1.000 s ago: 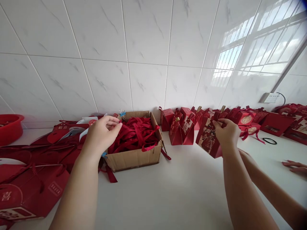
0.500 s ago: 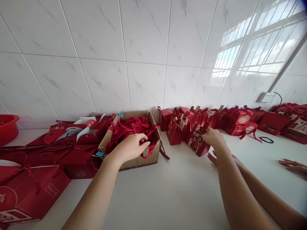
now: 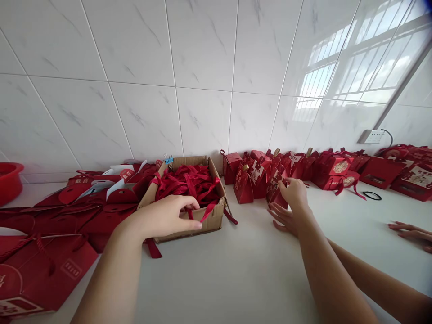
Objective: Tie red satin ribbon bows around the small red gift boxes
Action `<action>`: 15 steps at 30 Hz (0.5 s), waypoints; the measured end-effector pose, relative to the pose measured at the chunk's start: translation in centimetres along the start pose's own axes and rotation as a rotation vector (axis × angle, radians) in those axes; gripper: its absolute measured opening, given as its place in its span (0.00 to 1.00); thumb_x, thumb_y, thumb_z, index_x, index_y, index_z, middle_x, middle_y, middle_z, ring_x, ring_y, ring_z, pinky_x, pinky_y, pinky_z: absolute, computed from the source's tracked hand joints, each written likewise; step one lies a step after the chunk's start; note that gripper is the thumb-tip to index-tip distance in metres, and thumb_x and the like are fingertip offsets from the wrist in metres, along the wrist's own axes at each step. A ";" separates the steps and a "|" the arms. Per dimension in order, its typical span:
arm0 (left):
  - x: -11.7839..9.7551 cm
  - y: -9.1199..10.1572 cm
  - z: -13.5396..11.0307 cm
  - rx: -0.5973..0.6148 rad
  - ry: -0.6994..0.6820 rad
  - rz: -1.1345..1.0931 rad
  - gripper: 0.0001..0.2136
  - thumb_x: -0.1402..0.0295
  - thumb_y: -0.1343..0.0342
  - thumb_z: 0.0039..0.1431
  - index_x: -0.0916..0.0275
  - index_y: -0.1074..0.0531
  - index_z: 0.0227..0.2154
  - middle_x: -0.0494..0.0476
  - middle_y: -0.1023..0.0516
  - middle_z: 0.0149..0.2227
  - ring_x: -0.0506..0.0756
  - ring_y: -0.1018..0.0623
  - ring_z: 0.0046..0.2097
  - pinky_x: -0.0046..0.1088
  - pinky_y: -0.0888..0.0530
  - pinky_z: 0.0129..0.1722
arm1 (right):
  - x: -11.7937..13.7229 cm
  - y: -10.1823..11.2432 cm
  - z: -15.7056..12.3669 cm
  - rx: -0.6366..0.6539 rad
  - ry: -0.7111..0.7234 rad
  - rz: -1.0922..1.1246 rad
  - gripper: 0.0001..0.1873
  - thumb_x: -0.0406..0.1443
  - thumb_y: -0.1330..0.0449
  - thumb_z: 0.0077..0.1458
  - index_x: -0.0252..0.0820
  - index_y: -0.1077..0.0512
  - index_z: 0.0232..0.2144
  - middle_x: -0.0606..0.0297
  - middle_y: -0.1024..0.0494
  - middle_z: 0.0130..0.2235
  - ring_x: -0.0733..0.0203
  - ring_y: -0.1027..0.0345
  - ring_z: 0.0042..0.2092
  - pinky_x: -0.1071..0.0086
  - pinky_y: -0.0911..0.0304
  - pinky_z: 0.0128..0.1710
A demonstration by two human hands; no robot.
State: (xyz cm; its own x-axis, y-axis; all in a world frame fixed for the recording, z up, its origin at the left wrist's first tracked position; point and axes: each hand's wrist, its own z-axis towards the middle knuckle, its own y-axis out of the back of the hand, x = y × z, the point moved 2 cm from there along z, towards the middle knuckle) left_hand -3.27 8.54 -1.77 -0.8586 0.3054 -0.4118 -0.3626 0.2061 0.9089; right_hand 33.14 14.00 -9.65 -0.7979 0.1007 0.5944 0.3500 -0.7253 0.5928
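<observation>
My left hand (image 3: 173,216) is at the front edge of a cardboard box (image 3: 212,222) with a pinched red ribbon (image 3: 209,210) between thumb and fingers. One ribbon end (image 3: 153,249) dangles out below my wrist. Inside the box lies a tangled heap of red ribbons (image 3: 189,182). My right hand (image 3: 294,194) closes on the top of a small red gift box (image 3: 274,188) with a pale printed picture, standing on the white table; the fingers partly cover it. Just below, a co-worker's hand (image 3: 282,218) reaches in close to the same gift box.
Several small red gift boxes (image 3: 243,184) stand along the tiled wall. Larger red boxes (image 3: 47,270) crowd the left side, with a red basin (image 3: 9,182) behind. Farther right are a black ring (image 3: 372,195), stacked red boxes (image 3: 335,180) and the co-worker's other hand (image 3: 410,233).
My left hand has drawn a ribbon toward me, over the box's front edge. My right hand has pushed the gift box back toward the others, and the co-worker's hand has come in nearer.
</observation>
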 end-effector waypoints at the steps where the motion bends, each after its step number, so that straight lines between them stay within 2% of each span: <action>1: 0.0 0.1 -0.2 0.001 -0.009 0.011 0.19 0.52 0.39 0.42 0.47 0.25 0.40 0.52 0.21 0.45 0.62 0.23 0.46 0.29 0.28 0.35 | 0.4 0.1 0.0 -0.019 0.002 0.016 0.18 0.41 0.45 0.50 0.32 0.25 0.35 0.45 0.26 0.39 0.53 0.32 0.34 0.63 0.38 0.33; 3: 0.0 0.4 -0.5 -0.015 -0.044 0.038 0.18 0.56 0.38 0.42 0.45 0.25 0.40 0.51 0.22 0.45 0.62 0.24 0.46 0.28 0.29 0.34 | 1.9 0.9 -0.2 -0.047 0.001 0.045 0.22 0.41 0.46 0.52 0.31 0.28 0.44 0.43 0.29 0.47 0.55 0.32 0.35 0.62 0.38 0.35; 4: -0.2 0.5 -0.5 -0.040 -0.062 0.058 0.14 0.57 0.40 0.45 0.46 0.24 0.37 0.51 0.21 0.41 0.61 0.23 0.43 0.28 0.30 0.33 | 2.8 1.5 -0.4 -0.054 0.015 0.068 0.22 0.42 0.46 0.53 0.33 0.28 0.46 0.45 0.30 0.48 0.57 0.32 0.34 0.63 0.37 0.35; 5: -0.3 0.6 -0.5 -0.078 -0.077 0.080 0.09 0.56 0.43 0.49 0.49 0.24 0.33 0.51 0.21 0.35 0.60 0.23 0.38 0.28 0.31 0.31 | 4.0 2.2 -0.8 -0.037 0.038 0.101 0.21 0.42 0.46 0.53 0.35 0.28 0.45 0.49 0.28 0.46 0.59 0.33 0.32 0.64 0.37 0.34; 7: -1.0 0.7 -0.6 -0.179 -0.104 0.116 0.14 0.55 0.52 0.57 0.54 0.26 0.24 0.51 0.26 0.23 0.56 0.27 0.27 0.28 0.33 0.28 | 6.5 3.5 -2.0 0.072 0.100 0.182 0.17 0.46 0.44 0.53 0.40 0.24 0.35 0.59 0.24 0.33 0.62 0.35 0.27 0.68 0.38 0.29; 9: -2.0 0.7 -0.9 -0.278 -0.154 0.117 0.19 0.54 0.56 0.60 0.57 0.31 0.20 0.49 0.31 0.18 0.54 0.32 0.22 0.28 0.36 0.26 | 9.3 4.0 -4.1 0.467 0.164 0.423 0.24 0.52 0.47 0.55 0.39 0.24 0.27 0.63 0.27 0.24 0.63 0.37 0.24 0.69 0.41 0.25; 11: -3.4 0.4 -1.4 -0.332 -0.235 0.079 0.19 0.55 0.56 0.61 0.58 0.34 0.19 0.48 0.33 0.18 0.52 0.32 0.23 0.27 0.37 0.27 | 12.0 4.1 -7.0 0.926 0.249 0.659 0.30 0.55 0.52 0.58 0.38 0.24 0.25 0.62 0.26 0.24 0.64 0.35 0.26 0.70 0.40 0.28; 12: -4.2 0.2 -1.8 -0.327 -0.281 0.050 0.19 0.56 0.56 0.62 0.59 0.35 0.19 0.48 0.32 0.19 0.52 0.32 0.24 0.27 0.38 0.27 | 13.2 4.1 -8.4 1.115 0.271 0.746 0.32 0.55 0.56 0.59 0.38 0.24 0.27 0.62 0.25 0.24 0.64 0.35 0.25 0.70 0.40 0.27; 13: -4.9 -0.1 -2.1 -0.303 -0.318 0.017 0.19 0.57 0.57 0.63 0.59 0.35 0.20 0.48 0.32 0.19 0.51 0.32 0.24 0.26 0.38 0.27 | 14.0 4.0 -9.5 1.193 0.250 0.827 0.33 0.55 0.58 0.60 0.39 0.25 0.27 0.62 0.25 0.25 0.65 0.36 0.24 0.70 0.42 0.26; 15: -6.1 -1.0 -2.7 -0.204 -0.365 -0.038 0.17 0.59 0.58 0.64 0.58 0.34 0.23 0.47 0.30 0.21 0.50 0.31 0.24 0.26 0.39 0.25 | 15.1 3.8 -10.9 1.150 0.163 0.991 0.27 0.53 0.53 0.60 0.40 0.29 0.23 0.65 0.28 0.23 0.66 0.39 0.24 0.71 0.44 0.25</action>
State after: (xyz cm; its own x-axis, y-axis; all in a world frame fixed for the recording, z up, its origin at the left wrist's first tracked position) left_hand 1.31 3.93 0.05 -0.6718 0.6183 -0.4079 -0.4872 0.0460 0.8721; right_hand 17.07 5.31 -4.35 -0.0365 -0.2210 0.9746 0.8772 0.4602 0.1372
